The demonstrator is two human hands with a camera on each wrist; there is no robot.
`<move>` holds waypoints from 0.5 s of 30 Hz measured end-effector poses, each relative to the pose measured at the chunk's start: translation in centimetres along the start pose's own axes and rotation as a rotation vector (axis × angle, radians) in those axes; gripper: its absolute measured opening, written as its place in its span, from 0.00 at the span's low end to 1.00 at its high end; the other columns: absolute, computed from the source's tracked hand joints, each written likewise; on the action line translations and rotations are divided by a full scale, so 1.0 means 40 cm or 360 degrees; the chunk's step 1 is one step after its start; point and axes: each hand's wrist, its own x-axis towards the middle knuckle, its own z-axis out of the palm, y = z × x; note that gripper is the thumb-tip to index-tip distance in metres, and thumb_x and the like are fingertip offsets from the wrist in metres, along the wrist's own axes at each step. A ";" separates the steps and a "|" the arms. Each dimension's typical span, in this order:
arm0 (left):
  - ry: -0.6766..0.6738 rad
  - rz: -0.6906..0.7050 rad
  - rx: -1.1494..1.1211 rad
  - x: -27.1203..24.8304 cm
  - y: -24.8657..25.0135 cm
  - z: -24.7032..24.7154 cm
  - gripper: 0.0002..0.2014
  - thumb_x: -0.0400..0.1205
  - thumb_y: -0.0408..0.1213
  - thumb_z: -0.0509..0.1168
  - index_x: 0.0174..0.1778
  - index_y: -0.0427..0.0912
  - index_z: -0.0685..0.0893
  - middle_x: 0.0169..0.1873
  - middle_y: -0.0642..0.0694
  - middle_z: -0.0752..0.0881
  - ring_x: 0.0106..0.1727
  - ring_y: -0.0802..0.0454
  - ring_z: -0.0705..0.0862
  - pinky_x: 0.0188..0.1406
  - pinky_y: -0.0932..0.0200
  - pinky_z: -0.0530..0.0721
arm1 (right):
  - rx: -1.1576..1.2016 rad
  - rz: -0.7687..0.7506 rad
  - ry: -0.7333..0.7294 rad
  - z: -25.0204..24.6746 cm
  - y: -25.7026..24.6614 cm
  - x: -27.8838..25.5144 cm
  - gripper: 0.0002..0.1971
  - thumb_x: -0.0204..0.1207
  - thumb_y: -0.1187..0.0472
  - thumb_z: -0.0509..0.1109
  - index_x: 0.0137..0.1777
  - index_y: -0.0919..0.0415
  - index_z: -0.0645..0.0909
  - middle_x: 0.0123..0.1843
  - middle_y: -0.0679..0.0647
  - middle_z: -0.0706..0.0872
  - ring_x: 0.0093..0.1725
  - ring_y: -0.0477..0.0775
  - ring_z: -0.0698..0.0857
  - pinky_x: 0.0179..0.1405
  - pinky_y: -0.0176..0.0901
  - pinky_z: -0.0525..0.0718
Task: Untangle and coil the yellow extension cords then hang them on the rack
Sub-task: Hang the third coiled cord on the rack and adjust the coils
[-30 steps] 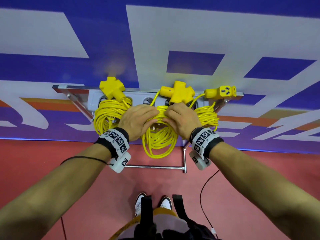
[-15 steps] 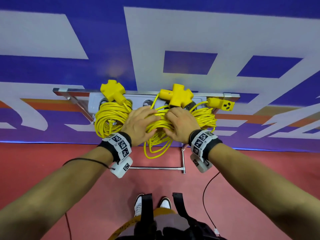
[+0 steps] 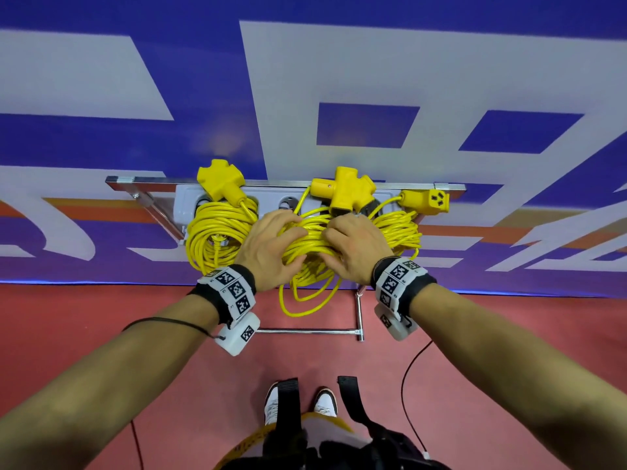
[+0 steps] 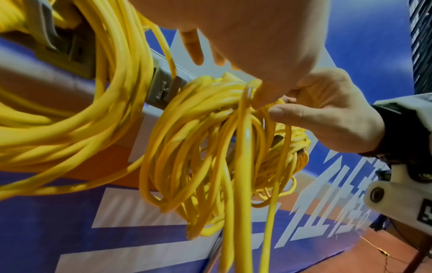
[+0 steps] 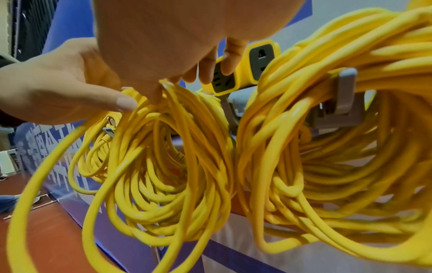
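Observation:
Three yellow cord coils hang at a grey rack (image 3: 271, 193) on the wall. The left coil (image 3: 217, 235) and right coil (image 3: 402, 228) sit on their hooks. Both hands are on the middle coil (image 3: 307, 266), whose loops dangle below them. My left hand (image 3: 271, 249) grips it from the left, fingers spread over the top and thumb underneath. From the right, my right hand (image 3: 356, 245) curls its fingers round the strands. In the left wrist view the middle coil (image 4: 198, 147) bunches beside a grey hook (image 4: 163, 86). A three-way socket (image 3: 342, 191) lies above the hands.
A blue and white banner wall (image 3: 339, 79) stands behind the rack. Metal frame legs (image 3: 359, 310) run along the red floor (image 3: 509, 334) below the coils. A thin black cable (image 3: 407, 374) trails on the floor at right. My shoes (image 3: 298, 401) are directly below.
Both hands have stayed on the middle coil and shifted their hold slightly upward toward the rack. The right coil's socket end has dropped a little.

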 end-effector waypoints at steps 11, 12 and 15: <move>0.0027 0.0056 0.0068 0.041 -0.024 -0.029 0.08 0.78 0.35 0.67 0.50 0.39 0.86 0.47 0.43 0.89 0.46 0.40 0.88 0.43 0.49 0.87 | 0.0034 0.0193 0.0241 -0.012 -0.008 0.084 0.19 0.80 0.45 0.61 0.43 0.59 0.84 0.39 0.56 0.84 0.39 0.61 0.86 0.20 0.45 0.76; 0.0015 -0.0018 0.0048 0.047 -0.028 -0.030 0.10 0.78 0.38 0.66 0.52 0.39 0.87 0.49 0.43 0.89 0.47 0.40 0.88 0.43 0.50 0.87 | 0.0050 0.0214 0.0255 -0.005 0.000 0.087 0.18 0.80 0.45 0.62 0.43 0.59 0.84 0.41 0.56 0.84 0.40 0.62 0.85 0.21 0.45 0.77; 0.0014 -0.0127 0.0009 0.056 -0.034 -0.018 0.15 0.79 0.40 0.63 0.56 0.39 0.90 0.50 0.42 0.91 0.46 0.38 0.89 0.45 0.46 0.88 | 0.0055 0.0203 0.0248 0.023 0.016 0.082 0.16 0.81 0.47 0.64 0.46 0.59 0.85 0.47 0.57 0.86 0.45 0.63 0.85 0.23 0.49 0.82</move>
